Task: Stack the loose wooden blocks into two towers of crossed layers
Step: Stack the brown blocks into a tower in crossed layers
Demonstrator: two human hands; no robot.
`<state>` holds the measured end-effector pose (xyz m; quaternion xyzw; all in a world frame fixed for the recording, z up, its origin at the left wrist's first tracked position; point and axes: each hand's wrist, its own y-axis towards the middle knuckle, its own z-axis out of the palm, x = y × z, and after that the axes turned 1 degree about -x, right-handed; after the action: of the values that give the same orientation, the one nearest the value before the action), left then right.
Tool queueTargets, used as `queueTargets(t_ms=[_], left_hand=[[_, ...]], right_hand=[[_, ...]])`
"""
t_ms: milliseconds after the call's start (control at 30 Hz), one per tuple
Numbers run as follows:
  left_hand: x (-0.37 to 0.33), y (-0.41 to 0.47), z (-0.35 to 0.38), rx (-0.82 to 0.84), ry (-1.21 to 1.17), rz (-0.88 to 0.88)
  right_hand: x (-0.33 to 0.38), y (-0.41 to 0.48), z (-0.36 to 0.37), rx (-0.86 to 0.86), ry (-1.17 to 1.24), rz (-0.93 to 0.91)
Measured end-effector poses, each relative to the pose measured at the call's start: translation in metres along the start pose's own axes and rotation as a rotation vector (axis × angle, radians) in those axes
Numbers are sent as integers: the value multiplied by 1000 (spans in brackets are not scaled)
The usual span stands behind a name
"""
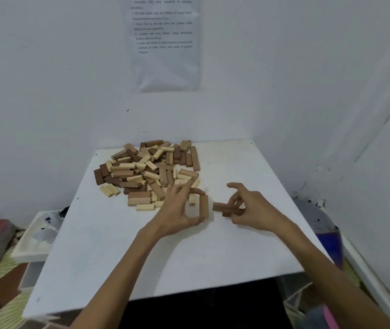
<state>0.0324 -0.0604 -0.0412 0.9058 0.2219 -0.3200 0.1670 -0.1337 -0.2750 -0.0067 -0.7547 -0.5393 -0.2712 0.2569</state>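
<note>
Two blocks (218, 206) half-hidden in right hand (252, 207); left hand (177, 210) pinches blurred block (204, 208).

Beside the pile (148, 172) on the table (189, 262), the left hand (177, 213) pinched a brown block (204, 206); the right hand (252, 208) gripped other blocks (221, 207).

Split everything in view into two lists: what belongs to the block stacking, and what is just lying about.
Belongs to the job:
block pile
single brown block, pinched by the left hand
brown blocks, held in the right hand
white table

Lying about:
printed sheet on the wall
white tray, lower left
grey item, right of the table
</note>
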Motion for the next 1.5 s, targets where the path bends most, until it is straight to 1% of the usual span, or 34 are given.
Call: queueTargets(t_ms=[100,167,333,467,533,633,700,867,967,1000,1067,1167,1267,1333,1433,1500], left_hand=[[-2,-13,21,74,29,24],[-2,-15,29,112,56,20],[-4,-7,30,142,116,67],[-16,-7,32,38,71,24],[-13,-7,34,44,90,24],[-4,-9,34,79,77,-10],[-3,-9,33,47,55,-51],[-12,-6,35,-84,127,-25],[-19,-7,40,-121,127,-50],[-21,-7,42,-116,136,-55],[-23,-7,44,-55,148,-56],[-28,-5,52,9,142,-47],[-35,-5,65,-50,127,-78],[-40,-3,71,-96,117,-98],[-44,2,74,-107,87,-114],[-44,6,72,-54,65,-101]], right_hand=[[-17,-16,-1,110,-46,-16],[-23,-19,-3,122,-65,-20],[-38,-27,0,-59,-49,-42],[-36,-31,14,-213,-226,-157],[-31,-26,21,-242,-274,-201],[-28,-16,27,-167,-347,-196],[-29,-13,27,-116,-363,-174],[-38,-27,11,-55,-213,-79],[-47,-29,5,-36,-252,-32],[-50,-28,5,-40,-245,-20],[-55,-26,7,-47,-189,-6],[-54,-23,12,-65,-138,-19],[-54,-18,17,-110,-125,-27],[-56,-15,15,-119,-153,5],[-55,-12,7,-46,-187,41],[-54,-10,4,6,-149,36]])
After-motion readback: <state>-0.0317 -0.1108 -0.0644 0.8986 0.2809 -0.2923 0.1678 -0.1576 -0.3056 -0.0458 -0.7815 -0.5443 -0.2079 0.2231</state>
